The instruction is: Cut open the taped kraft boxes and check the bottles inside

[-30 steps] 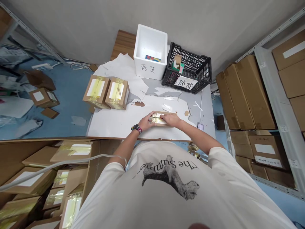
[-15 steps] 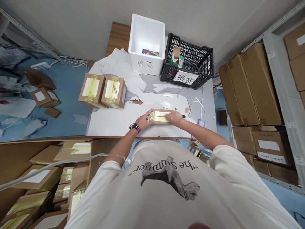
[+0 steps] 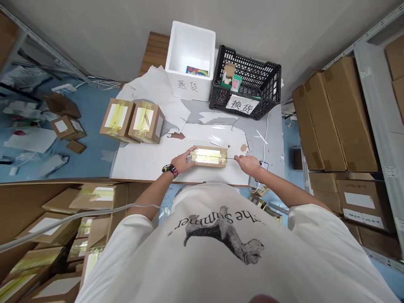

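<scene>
A small kraft cardboard box (image 3: 208, 156) lies flat on a white sheet (image 3: 142, 162) covering the table, with a white label and shiny yellow tape across its top. My left hand (image 3: 184, 160), a dark strap watch on its wrist, grips the box's left end. My right hand (image 3: 249, 165) is off the box, to its right. Its fingers pinch a thin dark strip (image 3: 231, 158) that runs to the box's right end. I cannot tell what the strip is made of.
Two taped cardboard boxes (image 3: 131, 121) stand further along the table. Behind them are a white foam box (image 3: 189, 54) and a black plastic crate (image 3: 249, 80), both labelled in Chinese. Brown cartons fill shelves on the right (image 3: 334, 122); an open carton of boxes (image 3: 47, 227) sits lower left.
My right hand has moved off the box to the right, uncovering its top, and the thin strip now shows. My left hand stays on the box. The view has shifted slightly.
</scene>
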Available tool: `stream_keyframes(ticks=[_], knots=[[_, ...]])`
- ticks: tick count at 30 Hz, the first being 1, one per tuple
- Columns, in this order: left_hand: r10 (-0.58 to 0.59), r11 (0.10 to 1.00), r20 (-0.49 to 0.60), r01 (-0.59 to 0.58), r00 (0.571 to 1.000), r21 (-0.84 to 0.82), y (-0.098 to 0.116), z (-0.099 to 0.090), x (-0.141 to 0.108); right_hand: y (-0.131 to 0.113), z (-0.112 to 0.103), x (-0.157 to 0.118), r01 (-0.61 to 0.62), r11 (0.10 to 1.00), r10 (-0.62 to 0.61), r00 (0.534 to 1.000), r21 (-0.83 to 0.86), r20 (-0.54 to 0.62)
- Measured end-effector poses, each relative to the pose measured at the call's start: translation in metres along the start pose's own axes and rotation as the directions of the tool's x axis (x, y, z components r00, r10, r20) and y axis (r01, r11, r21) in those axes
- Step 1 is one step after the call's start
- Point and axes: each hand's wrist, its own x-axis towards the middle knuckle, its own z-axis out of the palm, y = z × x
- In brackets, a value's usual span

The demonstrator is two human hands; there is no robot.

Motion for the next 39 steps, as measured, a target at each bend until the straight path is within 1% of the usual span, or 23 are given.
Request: stream_keyframes(ticks=[4,7,9,11,12,13,15,17,19,22,25,29,33,36,39], knots=[[0.050,0.999,-0.020,-0.050,0.999,0.010,-0.006,0.000,0.002,0.009,0.019,-0.004,0.005,1.000,-0.004,0.999,0.024,-0.034],[0.105,0.993,-0.065,-0.102,0.992,0.057,-0.007,-0.004,0.009,0.013,0.032,-0.008,0.009,0.999,-0.008,0.999,0.041,-0.035],[0.141,0.982,-0.137,-0.121,0.980,0.146,0.002,-0.006,0.017,0.015,0.037,-0.012,-0.038,0.996,0.041,0.998,0.077,-0.040],[0.203,0.960,-0.224,-0.148,0.953,0.240,0.018,-0.004,0.028,0.015,0.041,-0.017,-0.128,0.979,0.141,0.987,0.159,-0.072],[0.247,0.946,-0.251,-0.177,0.936,0.273,0.028,0.000,0.034,0.015,0.042,-0.019,-0.171,0.961,0.195,0.976,0.216,-0.096],[0.297,0.931,-0.256,-0.220,0.920,0.292,0.039,0.005,0.040,0.013,0.043,-0.022,-0.202,0.939,0.242,0.963,0.280,-0.118],[0.391,0.897,-0.195,-0.325,0.900,0.298,0.057,0.018,0.052,0.008,0.045,-0.026,-0.212,0.892,0.292,0.944,0.398,-0.152],[0.440,0.874,-0.115,-0.394,0.891,0.285,0.069,0.032,0.062,0.000,0.047,-0.029,-0.185,0.862,0.292,0.942,0.473,-0.163],[0.451,0.868,-0.094,-0.411,0.888,0.280,0.073,0.043,0.070,-0.009,0.051,-0.030,-0.158,0.853,0.269,0.950,0.498,-0.160],[0.449,0.872,-0.155,-0.393,0.880,0.292,0.072,0.051,0.076,-0.018,0.057,-0.031,-0.124,0.875,0.216,0.965,0.469,-0.149],[0.457,0.866,-0.204,-0.380,0.866,0.325,0.072,0.052,0.076,-0.024,0.059,-0.028,-0.096,0.912,0.166,0.976,0.400,-0.142],[0.495,0.838,-0.193,-0.406,0.847,0.365,0.076,0.054,0.073,-0.033,0.051,-0.017,-0.077,0.950,0.124,0.982,0.304,-0.139],[0.525,0.820,-0.197,-0.430,0.828,0.378,0.079,0.056,0.070,-0.039,0.045,-0.010,-0.103,0.968,0.144,0.975,0.230,-0.167],[0.528,0.820,-0.227,-0.422,0.818,0.385,0.079,0.057,0.069,-0.039,0.048,-0.011,-0.141,0.968,0.179,0.967,0.207,-0.179],[0.538,0.817,-0.234,-0.432,0.810,0.382,0.078,0.058,0.068,-0.042,0.054,-0.010,-0.170,0.962,0.208,0.963,0.214,-0.169]])
